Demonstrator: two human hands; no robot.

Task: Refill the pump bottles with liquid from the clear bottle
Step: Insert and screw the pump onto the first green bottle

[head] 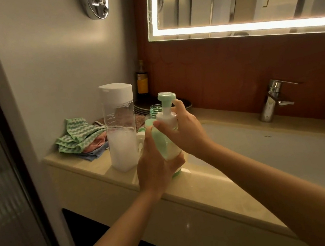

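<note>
While left hand grips pump bottle | right hand grip clamped on collar

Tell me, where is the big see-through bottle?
In the head view, the clear bottle stands on the counter, left of the held pump bottle, beside the folded cloths.

the person's left hand and right hand lead into bare forearms (uncovered as far as they show).
</note>
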